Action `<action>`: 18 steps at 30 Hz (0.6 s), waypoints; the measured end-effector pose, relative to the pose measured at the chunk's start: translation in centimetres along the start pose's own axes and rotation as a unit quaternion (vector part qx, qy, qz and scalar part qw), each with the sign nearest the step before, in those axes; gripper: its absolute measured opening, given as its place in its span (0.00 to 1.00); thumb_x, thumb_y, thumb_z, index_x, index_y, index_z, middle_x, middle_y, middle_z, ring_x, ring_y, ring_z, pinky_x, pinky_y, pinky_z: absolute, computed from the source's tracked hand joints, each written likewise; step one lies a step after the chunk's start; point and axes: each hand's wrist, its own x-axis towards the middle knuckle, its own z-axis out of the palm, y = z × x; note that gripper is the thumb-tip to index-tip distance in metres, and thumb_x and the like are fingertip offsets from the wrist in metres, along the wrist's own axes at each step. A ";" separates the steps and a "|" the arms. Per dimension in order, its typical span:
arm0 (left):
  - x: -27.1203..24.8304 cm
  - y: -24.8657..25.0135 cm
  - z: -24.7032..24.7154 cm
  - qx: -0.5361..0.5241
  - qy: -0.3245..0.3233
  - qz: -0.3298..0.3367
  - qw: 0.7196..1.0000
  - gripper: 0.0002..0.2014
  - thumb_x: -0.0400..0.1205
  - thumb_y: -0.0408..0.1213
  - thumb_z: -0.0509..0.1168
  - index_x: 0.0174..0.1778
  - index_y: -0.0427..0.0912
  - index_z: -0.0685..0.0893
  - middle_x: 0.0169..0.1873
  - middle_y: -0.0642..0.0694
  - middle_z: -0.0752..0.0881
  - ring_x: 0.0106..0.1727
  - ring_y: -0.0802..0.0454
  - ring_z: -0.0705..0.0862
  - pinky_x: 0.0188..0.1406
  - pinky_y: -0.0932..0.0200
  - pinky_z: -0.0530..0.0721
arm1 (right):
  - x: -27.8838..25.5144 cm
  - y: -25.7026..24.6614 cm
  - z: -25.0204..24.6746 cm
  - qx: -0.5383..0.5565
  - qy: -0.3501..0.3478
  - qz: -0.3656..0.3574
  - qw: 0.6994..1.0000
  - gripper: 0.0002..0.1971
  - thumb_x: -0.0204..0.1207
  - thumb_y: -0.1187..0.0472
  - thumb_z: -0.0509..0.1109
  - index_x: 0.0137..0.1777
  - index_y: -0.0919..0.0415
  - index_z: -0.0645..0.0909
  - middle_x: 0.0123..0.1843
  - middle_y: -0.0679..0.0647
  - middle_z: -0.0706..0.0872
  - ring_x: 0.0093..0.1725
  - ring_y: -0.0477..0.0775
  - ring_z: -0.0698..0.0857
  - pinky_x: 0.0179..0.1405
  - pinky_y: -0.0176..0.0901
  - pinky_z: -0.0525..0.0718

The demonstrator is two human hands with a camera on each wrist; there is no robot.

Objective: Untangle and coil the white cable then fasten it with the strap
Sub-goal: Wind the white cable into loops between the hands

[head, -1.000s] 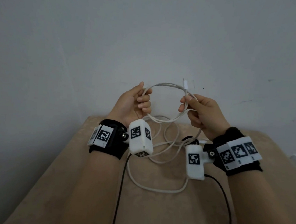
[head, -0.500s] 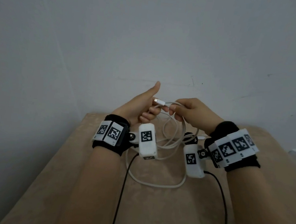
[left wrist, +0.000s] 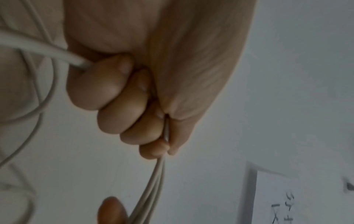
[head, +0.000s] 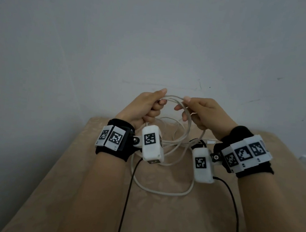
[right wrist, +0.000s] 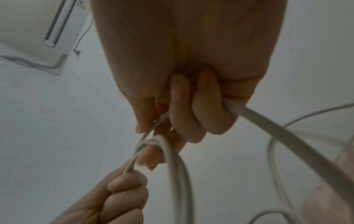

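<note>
The white cable [head: 161, 190] hangs in several loops from both hands above a beige table [head: 87, 194]. My left hand [head: 145, 107] grips a bundle of strands in its fist, thumb up; in the left wrist view the left hand [left wrist: 134, 106] has strands leaving the fist at top left and bottom. My right hand [head: 201, 113] holds the cable [right wrist: 287, 128] with curled fingers, a loop wound round one fingertip. A short span of cable [head: 173, 98] runs between the two hands. A white plug end [head: 210, 142] lies by the right wrist. No strap is visible.
A plain grey wall [head: 156, 40] stands right behind the table's far edge. Black leads [head: 126, 198] run from the wrist cameras down over the tabletop. In the right wrist view a white box with conduit [right wrist: 38, 30] is mounted on the wall.
The hands have drawn slightly apart and risen. The plug end that the right hand brought to the left hand is now hidden in the left fist, and a taut span shows between the hands.
</note>
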 end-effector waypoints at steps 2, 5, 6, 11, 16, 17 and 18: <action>0.0 0.1 -0.2 -0.044 0.014 0.005 0.999 0.20 0.88 0.48 0.55 0.30 0.46 0.68 0.19 0.57 0.60 0.16 0.62 0.55 0.11 0.70 0.53 | -0.1 0.0 -0.4 0.004 0.002 -0.009 1.000 0.19 0.86 0.53 0.58 0.49 0.62 0.88 0.30 0.51 0.83 0.18 0.44 0.61 0.16 0.33 0.58; 0.1 0.2 -0.1 -0.075 0.028 0.007 0.997 0.19 0.88 0.49 0.55 0.31 0.46 0.68 0.19 0.57 0.60 0.15 0.62 0.55 0.11 0.70 0.52 | -0.1 -0.1 -0.4 0.012 0.014 -0.009 1.000 0.18 0.86 0.54 0.58 0.50 0.62 0.88 0.28 0.49 0.80 0.18 0.43 0.61 0.17 0.33 0.58; 0.2 0.2 -0.2 -0.079 0.030 0.006 0.996 0.19 0.88 0.49 0.55 0.31 0.46 0.68 0.19 0.57 0.60 0.15 0.62 0.55 0.11 0.70 0.52 | -0.1 -0.1 -0.3 0.007 0.018 -0.009 1.000 0.18 0.86 0.54 0.58 0.49 0.62 0.88 0.28 0.49 0.78 0.18 0.43 0.62 0.17 0.32 0.58; 0.1 -0.2 -0.5 -0.102 0.018 -0.012 0.995 0.18 0.87 0.47 0.57 0.33 0.43 0.72 0.18 0.55 0.63 0.15 0.61 0.60 0.15 0.69 0.56 | -0.1 -0.4 0.3 -0.036 0.045 -0.035 0.998 0.16 0.85 0.57 0.60 0.40 0.63 0.84 0.27 0.51 0.72 0.16 0.38 0.69 0.16 0.24 0.66; -0.5 -0.4 -1.4 -0.044 -0.011 -0.005 0.999 0.16 0.87 0.41 0.57 0.41 0.36 0.83 0.22 0.52 0.74 0.22 0.57 0.72 0.23 0.66 0.73 | 0.1 -0.1 -0.1 -0.086 0.025 -0.033 0.995 0.16 0.84 0.57 0.62 0.37 0.61 0.83 0.22 0.43 0.73 0.17 0.37 0.70 0.18 0.22 0.66; -0.6 -0.2 -1.5 -0.016 -0.026 -0.005 1.000 0.17 0.88 0.40 0.56 0.43 0.34 0.84 0.23 0.51 0.75 0.22 0.57 0.74 0.25 0.65 0.74 | 0.1 -0.1 -0.2 -0.099 0.012 -0.028 0.995 0.16 0.84 0.57 0.62 0.36 0.61 0.83 0.19 0.41 0.74 0.17 0.37 0.71 0.19 0.21 0.66; -0.7 0.0 -1.5 0.017 -0.041 -0.007 0.999 0.18 0.88 0.40 0.55 0.43 0.33 0.85 0.22 0.51 0.75 0.23 0.56 0.74 0.26 0.65 0.74 | 0.1 -0.1 -0.2 -0.115 -0.002 -0.024 0.993 0.16 0.83 0.56 0.63 0.36 0.59 0.84 0.18 0.40 0.75 0.18 0.36 0.72 0.21 0.21 0.67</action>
